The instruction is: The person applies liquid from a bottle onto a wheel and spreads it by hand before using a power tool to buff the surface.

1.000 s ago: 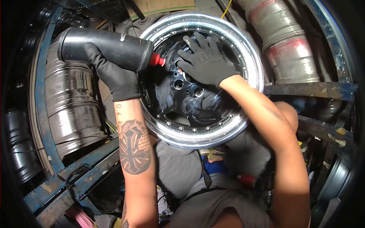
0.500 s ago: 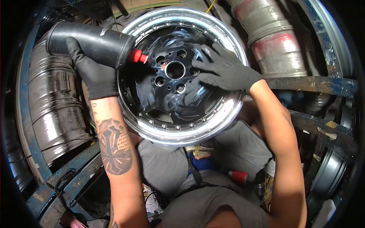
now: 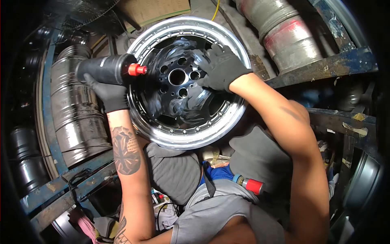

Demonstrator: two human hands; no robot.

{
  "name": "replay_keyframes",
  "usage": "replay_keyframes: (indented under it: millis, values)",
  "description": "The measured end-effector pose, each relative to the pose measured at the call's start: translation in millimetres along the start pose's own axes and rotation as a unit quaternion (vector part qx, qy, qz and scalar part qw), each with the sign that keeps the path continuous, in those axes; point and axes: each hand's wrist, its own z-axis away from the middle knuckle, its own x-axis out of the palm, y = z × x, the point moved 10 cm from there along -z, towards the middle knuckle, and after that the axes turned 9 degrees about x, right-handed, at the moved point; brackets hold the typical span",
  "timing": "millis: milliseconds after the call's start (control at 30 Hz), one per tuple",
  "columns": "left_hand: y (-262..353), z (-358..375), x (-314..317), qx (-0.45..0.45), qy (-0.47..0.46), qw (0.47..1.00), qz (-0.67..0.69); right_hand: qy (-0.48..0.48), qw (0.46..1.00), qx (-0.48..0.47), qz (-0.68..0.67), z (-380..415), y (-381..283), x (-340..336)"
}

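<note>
A car wheel (image 3: pixel 162 99) with a black center and a polished chrome lip rests by my knees, facing up. Whitish streaks of paste or cream are smeared around its bolt holes. My left hand (image 3: pixel 109 92), in a black glove, is closed around a black squeeze bottle (image 3: pixel 93 70). The bottle lies tilted sideways, its red nozzle pointing over the wheel's left part. My right hand (image 3: pixel 221 70), also gloved, lies on the right side of the wheel face with fingers apart, touching the smeared surface. It holds nothing.
Stacked metal rims (image 3: pixel 79 118) stand at the left, and more rims (image 3: pixel 286 42) at the upper right. A worn blue metal frame (image 3: pixel 321 67) runs along the right. Cardboard (image 3: pixel 154 12) lies at the back. A red cylindrical object (image 3: pixel 254 186) is near my lap.
My right hand has slid over the wheel face and its fingers look more bent. The bottle has moved lower, its nozzle farther from the hub. The wheel's bolt holes have turned, and the view has shifted.
</note>
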Motion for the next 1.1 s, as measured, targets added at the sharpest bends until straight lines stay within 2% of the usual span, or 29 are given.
replay_keyframes:
  millis: [67, 133, 200, 267, 300, 400, 433, 467, 533, 567, 600, 667, 733, 767, 800, 833, 867, 933, 967, 1000, 1067, 1100]
  values:
    - [-7, 13, 3, -0.019, 0.014, 1.000, 0.018, -0.130, 0.991, 0.001, 0.030, 10, 0, -24]
    - [-10, 21, 5, -0.002, 0.033, 0.999, 0.023, -0.074, 0.996, 0.013, -0.044, 15, 13, -32]
    - [-22, 30, 14, -0.045, 0.033, 0.995, 0.077, -0.046, 0.995, 0.008, -0.091, 14, 21, -30]
    - [-27, 44, 33, -0.063, 0.014, 0.994, 0.088, 0.030, 0.993, -0.002, -0.116, -10, 24, -12]
    - [-29, 47, 40, -0.071, -0.018, 0.992, 0.105, 0.062, 0.996, -0.001, -0.068, -22, 19, -5]
    - [-19, 62, 54, -0.051, -0.074, 0.987, 0.136, -0.042, 0.995, 0.029, -0.085, -32, 11, 12]
    - [-14, 69, 57, -0.040, -0.079, 0.986, 0.141, -0.056, 0.996, 0.042, -0.048, -29, 6, -5]
    - [-11, 71, 51, -0.036, -0.073, 0.988, 0.135, -0.036, 0.999, -0.019, -0.034, -18, -8, -21]
    - [-7, 74, 40, -0.036, -0.063, 0.988, 0.133, -0.069, 0.992, -0.012, -0.108, 4, -5, -56]
    - [-1, 80, 44, -0.034, -0.059, 0.988, 0.136, -0.015, 0.988, -0.058, -0.140, 5, -5, -57]
    - [7, 85, 40, 0.000, -0.003, 0.994, 0.108, -0.052, 0.984, -0.064, -0.159, 9, -3, -60]
    - [25, 93, 50, 0.045, -0.001, 0.993, 0.111, 0.042, 0.953, -0.097, -0.283, 9, -5, -79]
    - [60, 95, 60, 0.157, -0.019, 0.985, 0.072, 0.001, 0.910, -0.203, -0.361, 7, -29, -103]
    - [66, 95, 60, 0.140, -0.034, 0.987, 0.071, 0.044, 0.865, -0.178, -0.466, -9, -31, -95]
    - [82, 101, 72, 0.162, -0.065, 0.983, 0.051, 0.066, 0.823, -0.172, -0.538, -15, -34, -100]
    - [91, 112, 83, 0.158, -0.064, 0.982, 0.079, 0.054, 0.736, -0.156, -0.656, -14, -34, -110]
    - [97, 122, 93, 0.155, -0.058, 0.980, 0.108, 0.037, 0.634, -0.138, -0.760, -13, -36, -116]
    - [106, 139, 101, 0.199, -0.045, 0.973, 0.110, -0.025, 0.341, -0.096, -0.935, -18, -53, -110]
    - [99, 144, 112, 0.166, -0.092, 0.966, 0.175, -0.027, 0.241, -0.075, -0.967, -15, -58, -107]
    - [100, 158, 121, 0.230, -0.084, 0.961, 0.128, -0.023, 0.187, -0.075, -0.979, -14, -65, -104]
    - [83, 180, 126, 0.260, -0.027, 0.959, 0.109, -0.112, 0.099, -0.089, -0.985, -26, -81, -74]
    - [84, 192, 134, 0.238, -0.006, 0.961, 0.139, -0.054, 0.118, -0.071, -0.989, -15, -73, -82]
